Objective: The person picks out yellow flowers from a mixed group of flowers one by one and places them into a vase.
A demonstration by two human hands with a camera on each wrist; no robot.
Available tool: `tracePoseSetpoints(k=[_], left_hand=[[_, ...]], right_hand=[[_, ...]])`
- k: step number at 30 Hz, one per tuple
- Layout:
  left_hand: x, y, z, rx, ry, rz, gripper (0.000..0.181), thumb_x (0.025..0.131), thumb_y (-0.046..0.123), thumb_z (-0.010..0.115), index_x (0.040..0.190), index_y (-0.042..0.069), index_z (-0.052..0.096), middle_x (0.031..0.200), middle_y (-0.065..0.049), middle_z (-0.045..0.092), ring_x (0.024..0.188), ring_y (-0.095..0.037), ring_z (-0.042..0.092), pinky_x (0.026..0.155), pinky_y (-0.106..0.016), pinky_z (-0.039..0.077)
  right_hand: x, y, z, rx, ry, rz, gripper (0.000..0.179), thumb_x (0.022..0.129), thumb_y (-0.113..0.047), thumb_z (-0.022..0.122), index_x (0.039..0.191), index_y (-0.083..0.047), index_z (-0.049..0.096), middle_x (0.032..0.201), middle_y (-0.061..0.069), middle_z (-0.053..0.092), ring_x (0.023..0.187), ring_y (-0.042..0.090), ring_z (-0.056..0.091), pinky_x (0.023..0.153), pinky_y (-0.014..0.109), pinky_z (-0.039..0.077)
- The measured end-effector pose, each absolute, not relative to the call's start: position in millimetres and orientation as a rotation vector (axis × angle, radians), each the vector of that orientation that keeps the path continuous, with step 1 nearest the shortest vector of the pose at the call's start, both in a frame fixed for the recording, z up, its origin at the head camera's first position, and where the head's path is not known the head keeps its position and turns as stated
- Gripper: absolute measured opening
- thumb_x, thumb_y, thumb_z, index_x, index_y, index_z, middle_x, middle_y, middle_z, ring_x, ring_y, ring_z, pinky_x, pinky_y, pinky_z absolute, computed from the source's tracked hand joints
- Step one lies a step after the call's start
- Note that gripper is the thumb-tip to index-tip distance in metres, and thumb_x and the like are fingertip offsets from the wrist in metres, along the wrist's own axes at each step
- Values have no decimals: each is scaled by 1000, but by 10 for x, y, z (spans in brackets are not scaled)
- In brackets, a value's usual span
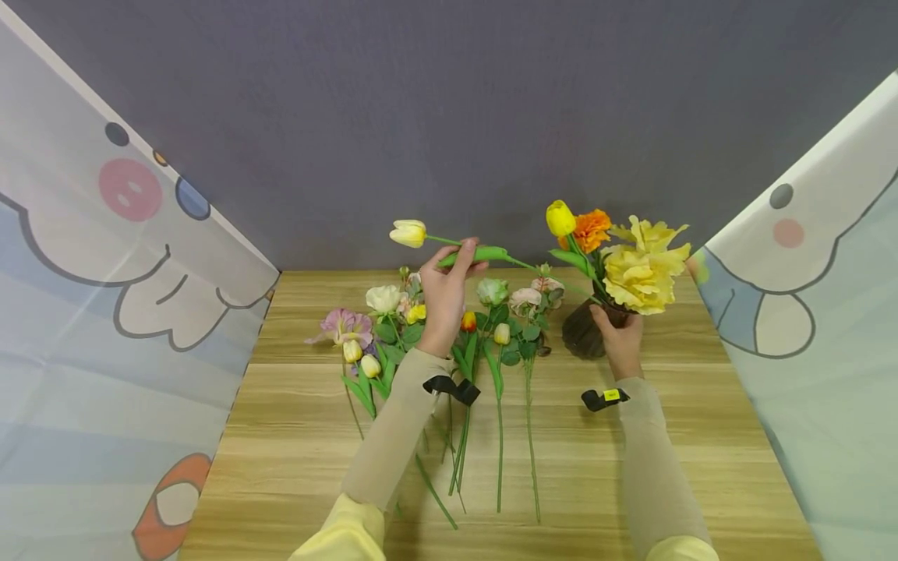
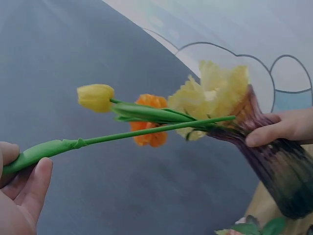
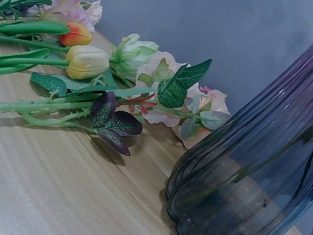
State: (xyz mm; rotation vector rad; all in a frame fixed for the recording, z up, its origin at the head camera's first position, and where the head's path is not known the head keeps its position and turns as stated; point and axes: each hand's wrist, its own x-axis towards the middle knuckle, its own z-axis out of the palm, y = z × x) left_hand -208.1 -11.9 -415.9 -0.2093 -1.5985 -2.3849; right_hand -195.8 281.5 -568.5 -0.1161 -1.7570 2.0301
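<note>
Wood-grained tabletop (image 1: 582, 467), ribbed vase (image 3: 259, 166), apparently glass

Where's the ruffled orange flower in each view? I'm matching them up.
Head: right of centre, the orange flower shows between the bright yellow tulip and the large yellow bloom.
Left wrist: near the middle, the orange flower is partly hidden by green leaves.
Right wrist: not in it.
Shared landmark: the ribbed vase, toward the right in all three.
</note>
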Motion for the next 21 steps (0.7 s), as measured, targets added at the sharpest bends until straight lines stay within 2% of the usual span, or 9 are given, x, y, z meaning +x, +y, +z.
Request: tracePoseSetpoints(k=[2,4,7,14,21], left_hand=[[-2099,-111,-4102,-227,-1574,-2370,30,105,15,64,117,-12,69,118,-18,74,79,-12,75,84,-33,62],[-2111,-108,-4049,-231,-1564,-2353,31,105,13,63,118,-14,68,116,-18,74,78,-12,75,89,-39,61],[-2119,-107,-3983,-218,-1563,-2338,31,105,13,63,119,-15,67,116,-17,74,77,-12,75,89,-39,62],[-2143,-45,-3930,-312,-1702,-2243,29,103,13,65,117,-12,71,119,-20,73,84,-22,76,85,-38,63],[-2170,114,-3973,-468,-2021,-1964,29,104,20,65,116,-3,75,111,-19,76,82,-26,76,76,-32,63]], right_hand=[[-1961,2814,-5687,-117,-1757,2030,29,92,-3,75,114,-17,61,92,-2,60,77,10,53,66,19,46],[-1963,2814,-5687,-119,-1755,2033,32,92,-3,75,117,-17,61,95,-2,61,80,10,55,68,19,48],[-1970,2810,-5681,-118,-1756,2042,33,92,-3,75,118,-17,62,99,-2,63,83,10,57,71,19,49],[-1972,2802,-5676,-135,-1739,2062,29,92,-3,75,114,-17,61,96,-2,62,82,11,56,71,19,49],[-1971,2810,-5683,-124,-1728,2049,34,92,-1,75,119,-16,61,100,-2,63,84,10,57,74,19,49]])
